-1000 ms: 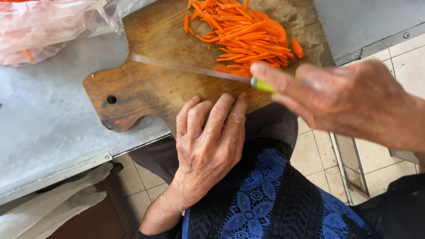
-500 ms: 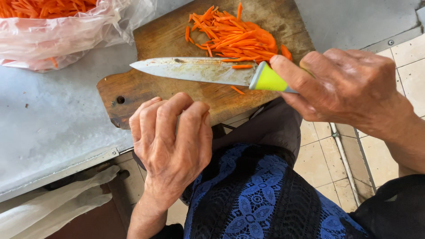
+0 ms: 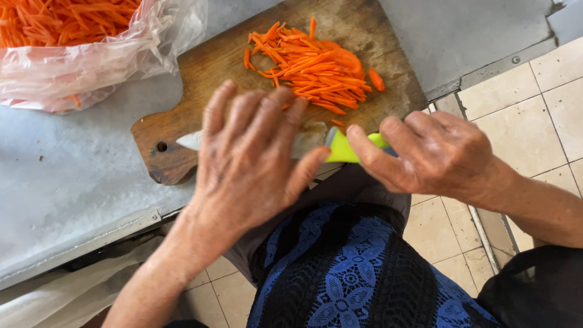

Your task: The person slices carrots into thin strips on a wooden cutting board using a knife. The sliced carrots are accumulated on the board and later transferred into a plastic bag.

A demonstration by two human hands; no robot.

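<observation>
Head view of a seated person at a grey metal table [image 3: 54, 182]. The right hand [image 3: 434, 155], at centre right of the frame, is clamped around the lime-green handle of a knife [image 3: 343, 147], whose blade runs leftward across the near edge of a wooden cutting board [image 3: 206, 67]. The left hand [image 3: 252, 161], at centre, lies flat with fingers spread over the blade, covering most of it; only the tip shows at the left. A heap of carrot strips [image 3: 316, 64] rests on the board in the upper centre. A clear plastic bag [image 3: 91, 67] holding more carrot strips occupies the upper left. Beige floor tiles [image 3: 534, 91] fill the right side.
</observation>
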